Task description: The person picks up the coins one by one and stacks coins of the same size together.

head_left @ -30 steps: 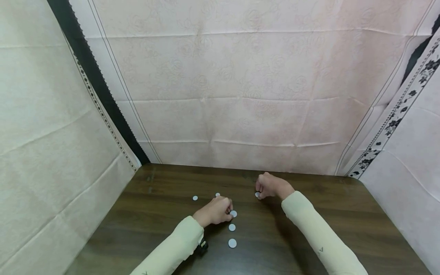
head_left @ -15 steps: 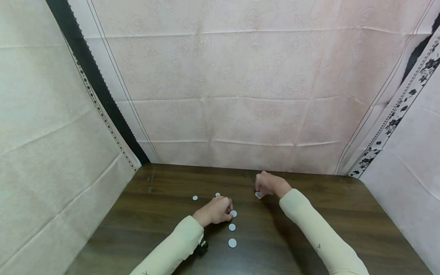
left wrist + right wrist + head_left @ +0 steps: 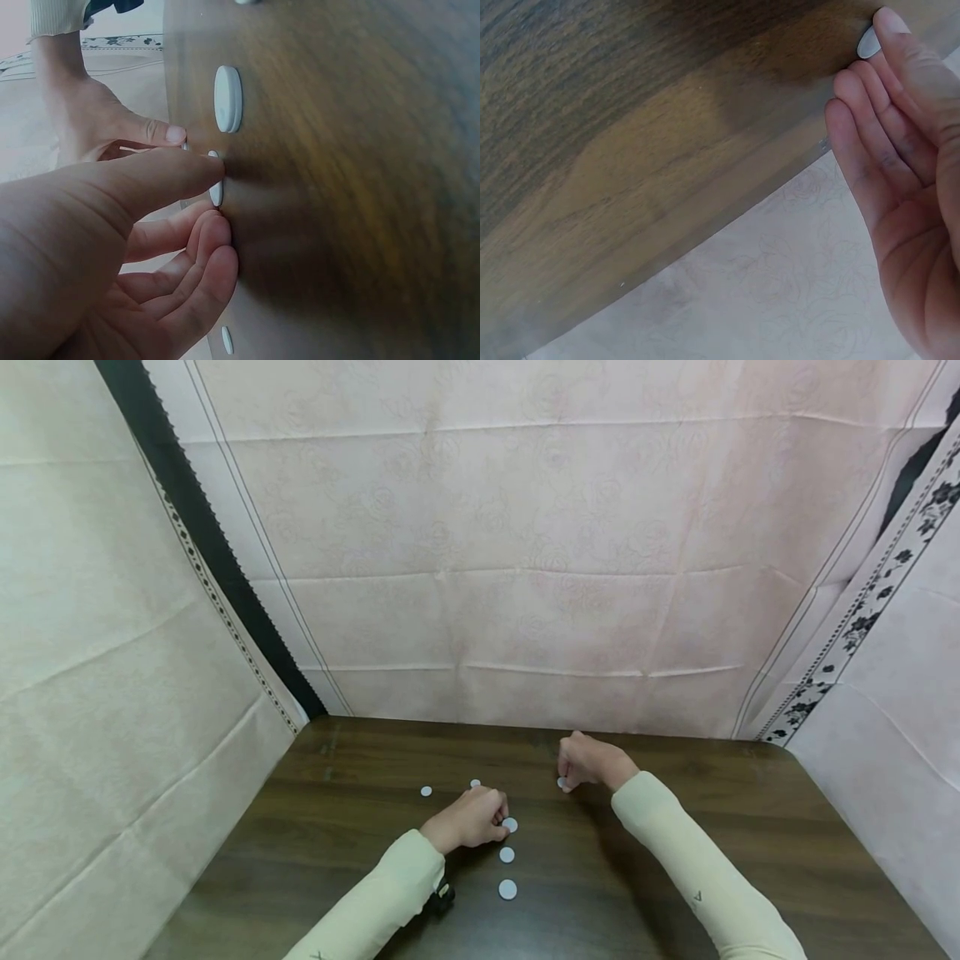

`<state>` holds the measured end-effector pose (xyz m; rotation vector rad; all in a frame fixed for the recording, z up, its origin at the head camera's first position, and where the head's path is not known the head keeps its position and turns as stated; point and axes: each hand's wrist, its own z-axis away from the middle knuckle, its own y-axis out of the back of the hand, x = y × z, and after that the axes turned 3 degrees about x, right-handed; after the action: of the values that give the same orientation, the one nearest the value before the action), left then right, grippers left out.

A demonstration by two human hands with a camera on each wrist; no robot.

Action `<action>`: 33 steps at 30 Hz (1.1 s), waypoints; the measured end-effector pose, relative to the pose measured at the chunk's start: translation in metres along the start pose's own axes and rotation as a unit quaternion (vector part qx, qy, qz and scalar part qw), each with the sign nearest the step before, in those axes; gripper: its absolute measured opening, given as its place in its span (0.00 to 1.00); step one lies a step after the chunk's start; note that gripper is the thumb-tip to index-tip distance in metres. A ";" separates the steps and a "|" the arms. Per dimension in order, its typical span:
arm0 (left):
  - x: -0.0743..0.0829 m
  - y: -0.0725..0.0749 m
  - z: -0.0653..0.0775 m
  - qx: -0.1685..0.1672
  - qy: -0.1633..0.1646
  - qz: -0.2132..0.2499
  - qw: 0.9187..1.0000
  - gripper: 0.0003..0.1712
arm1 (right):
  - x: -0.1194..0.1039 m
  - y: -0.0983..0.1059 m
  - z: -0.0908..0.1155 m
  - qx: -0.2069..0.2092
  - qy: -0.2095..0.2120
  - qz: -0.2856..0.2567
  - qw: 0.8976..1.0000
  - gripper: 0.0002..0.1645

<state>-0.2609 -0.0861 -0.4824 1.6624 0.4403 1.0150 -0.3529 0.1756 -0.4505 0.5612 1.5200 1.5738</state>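
Small white round discs lie on the dark wooden table. My left hand [image 3: 470, 817] is at the middle of the table and pinches one white disc [image 3: 510, 825] by its edge between thumb and fingers; in the left wrist view this disc [image 3: 216, 196] stands out past the thumb, close to the wood. Farther back and to the right, my right hand [image 3: 590, 762] pinches another white disc [image 3: 561, 782] at the tabletop. The right wrist view has that disc [image 3: 868, 43] under the thumb tip, with the other fingers curled beside it.
Two discs lie in line nearer me, a middle one [image 3: 507, 855] and a front one [image 3: 507, 890]. Behind the left hand are a left disc [image 3: 426, 792] and a partly hidden disc [image 3: 475, 783]. Pale cloth [image 3: 487, 568] hangs along the back and both sides of the table [image 3: 360, 777].
Both hands stay almost where they were, each at its own disc. The right forearm shifts very slightly; the discs keep their places on the table.
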 end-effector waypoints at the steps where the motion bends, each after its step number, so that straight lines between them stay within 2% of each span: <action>1: 0.000 0.000 0.000 0.000 -0.001 0.000 1.000 0.07 | 0.000 0.000 0.000 0.000 -0.001 0.000 1.000 0.04; 10: -0.002 0.000 -0.001 0.003 -0.005 0.002 1.000 0.06 | -0.001 0.004 0.000 -0.003 0.003 -0.009 1.000 0.09; 14: -0.002 0.000 -0.001 0.005 -0.006 0.001 1.000 0.06 | -0.001 0.003 0.001 0.001 0.000 -0.015 1.000 0.08; 19: -0.002 0.001 0.000 0.007 -0.007 0.000 1.000 0.07 | 0.001 -0.002 0.001 0.013 0.005 -0.021 1.000 0.05; 28: 0.001 0.001 0.001 0.003 0.007 -0.004 1.000 0.07 | 0.004 -0.014 -0.001 0.050 0.041 -0.021 0.998 0.15; 33: 0.003 0.000 0.002 -0.001 0.013 -0.005 1.000 0.07 | 0.004 -0.017 -0.001 0.051 0.039 -0.022 0.998 0.14</action>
<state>-0.2577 -0.0846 -0.4809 1.6459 0.4644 1.0292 -0.3513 0.1769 -0.4681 0.5246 1.6683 1.5054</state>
